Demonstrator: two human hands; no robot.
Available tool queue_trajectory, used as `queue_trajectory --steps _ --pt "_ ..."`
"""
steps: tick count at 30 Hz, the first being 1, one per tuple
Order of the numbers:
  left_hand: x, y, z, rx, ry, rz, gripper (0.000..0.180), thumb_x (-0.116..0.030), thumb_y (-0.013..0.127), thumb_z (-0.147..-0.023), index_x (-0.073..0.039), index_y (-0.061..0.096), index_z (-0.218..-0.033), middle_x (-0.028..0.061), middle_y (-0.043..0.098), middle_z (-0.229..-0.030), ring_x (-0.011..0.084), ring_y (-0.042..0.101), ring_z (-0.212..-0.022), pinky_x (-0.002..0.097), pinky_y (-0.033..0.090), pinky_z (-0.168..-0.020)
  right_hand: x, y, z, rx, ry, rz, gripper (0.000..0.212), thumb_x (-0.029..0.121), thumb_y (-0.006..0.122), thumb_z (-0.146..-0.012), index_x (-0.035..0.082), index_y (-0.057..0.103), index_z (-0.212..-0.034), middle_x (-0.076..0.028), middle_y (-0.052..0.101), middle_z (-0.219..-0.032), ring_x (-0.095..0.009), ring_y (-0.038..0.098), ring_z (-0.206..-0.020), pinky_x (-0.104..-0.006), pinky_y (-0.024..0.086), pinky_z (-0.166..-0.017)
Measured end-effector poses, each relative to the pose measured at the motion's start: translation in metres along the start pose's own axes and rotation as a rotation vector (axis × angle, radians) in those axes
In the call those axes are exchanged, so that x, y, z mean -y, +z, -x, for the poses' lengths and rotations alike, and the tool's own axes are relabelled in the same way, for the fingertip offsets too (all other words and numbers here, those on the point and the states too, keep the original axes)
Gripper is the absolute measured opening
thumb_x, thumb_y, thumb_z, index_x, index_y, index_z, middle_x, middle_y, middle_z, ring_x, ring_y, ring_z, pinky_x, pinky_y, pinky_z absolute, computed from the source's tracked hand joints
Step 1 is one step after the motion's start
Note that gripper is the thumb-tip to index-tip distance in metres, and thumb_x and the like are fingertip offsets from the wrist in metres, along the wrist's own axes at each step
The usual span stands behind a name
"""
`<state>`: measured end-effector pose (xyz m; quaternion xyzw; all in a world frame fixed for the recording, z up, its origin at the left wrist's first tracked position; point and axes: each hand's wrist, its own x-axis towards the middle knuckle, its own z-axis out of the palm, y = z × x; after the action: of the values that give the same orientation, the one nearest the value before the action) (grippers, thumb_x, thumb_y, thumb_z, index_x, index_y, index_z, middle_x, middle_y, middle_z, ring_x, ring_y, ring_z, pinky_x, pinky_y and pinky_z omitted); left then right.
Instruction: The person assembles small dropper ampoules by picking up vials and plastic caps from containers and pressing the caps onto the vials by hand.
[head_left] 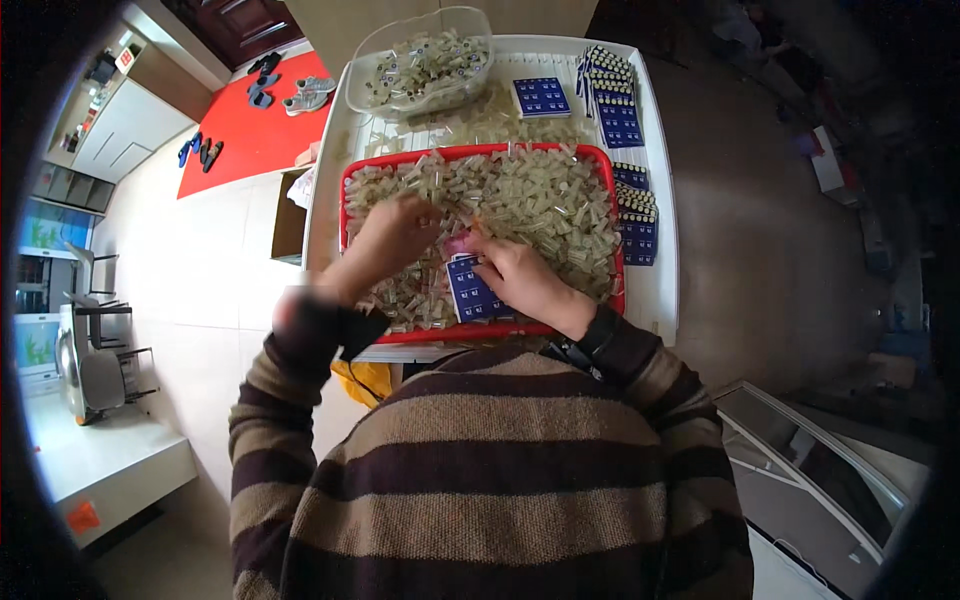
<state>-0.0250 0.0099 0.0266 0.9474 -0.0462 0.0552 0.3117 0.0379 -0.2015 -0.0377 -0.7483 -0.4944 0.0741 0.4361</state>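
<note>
Your red tray (612, 200) lies under both hands, filled to the rim with small, clear-to-yellowish tubes (560, 195). Beyond your left hand (398, 238), at the far end of the white tabletop (652, 305), a clear plastic tub (468, 20) holds more small pieces, some with dark ends. Your left hand is curled above the tubes, its fingertips blurred; you can't tell whether it grips anything. Your right hand (525, 280) is closed on the far edge of the blue card (476, 290), which sits over the tray's near half, between your hands and slightly toward you. That hand covers the card's right part. Something pink at its fingertips is hard to make out. The card is flat and dark blue, with rows of small white printed marks.
</note>
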Motion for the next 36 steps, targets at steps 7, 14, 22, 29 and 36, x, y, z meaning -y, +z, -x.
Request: queue_trajectory --steps 7,14,22,29,36 --pt "0.002 0.046 0.046 -0.127 -0.011 0.034 0.008 -0.009 0.063 -0.082 -0.004 0.064 -0.087 0.0143 0.06 -0.086 0.0326 0.06 -0.077 0.0392 0.049 -0.065 0.02 -0.003 -0.002 0.083 0.065 0.272 0.021 0.007 0.063 -0.078 0.004 0.055 -0.098 -0.015 0.058 -0.086 -0.036 0.061 -0.08 -0.0428 0.05 -0.067" --pt "-0.006 0.055 0.03 -0.165 -0.109 -0.364 0.011 -0.016 0.058 -0.081 -0.005 0.061 -0.079 0.0127 0.059 -0.078 0.03 0.061 -0.077 0.0405 0.051 -0.066 0.008 0.0 -0.006 0.101 0.027 0.29 0.01 0.006 0.056 -0.081 0.001 0.052 -0.089 -0.015 0.055 -0.089 -0.035 0.059 -0.081 -0.0448 0.049 -0.068" --pt "0.001 0.064 0.011 -0.082 -0.255 -0.366 0.022 -0.024 0.06 -0.084 -0.002 0.059 -0.079 0.0179 0.059 -0.076 0.0382 0.06 -0.072 0.0462 0.049 -0.062 0.008 0.003 -0.001 0.086 0.019 0.405 0.021 0.009 0.067 -0.076 0.004 0.05 -0.087 -0.014 0.054 -0.09 -0.035 0.058 -0.079 -0.0429 0.049 -0.065" --pt "-0.01 0.053 0.047 -0.118 -0.236 0.244 0.012 -0.01 0.066 -0.083 0.0 0.059 -0.085 0.0083 0.062 -0.077 0.0175 0.061 -0.069 0.0315 0.05 -0.059 0.005 0.002 0.002 -0.001 -0.008 0.342 0.019 0.009 0.066 -0.078 0.004 0.053 -0.092 -0.013 0.055 -0.09 -0.033 0.059 -0.08 -0.0414 0.05 -0.066" --pt "-0.009 0.08 0.064 -0.077 -0.434 0.808 0.016 -0.006 0.07 -0.08 0.0 0.063 -0.092 0.0022 0.063 -0.075 0.0054 0.056 -0.069 0.0231 0.048 -0.061 0.001 0.003 0.003 0.029 -0.091 0.293 0.015 0.008 0.065 -0.079 0.005 0.057 -0.091 -0.011 0.056 -0.09 -0.032 0.059 -0.079 -0.0393 0.05 -0.064"
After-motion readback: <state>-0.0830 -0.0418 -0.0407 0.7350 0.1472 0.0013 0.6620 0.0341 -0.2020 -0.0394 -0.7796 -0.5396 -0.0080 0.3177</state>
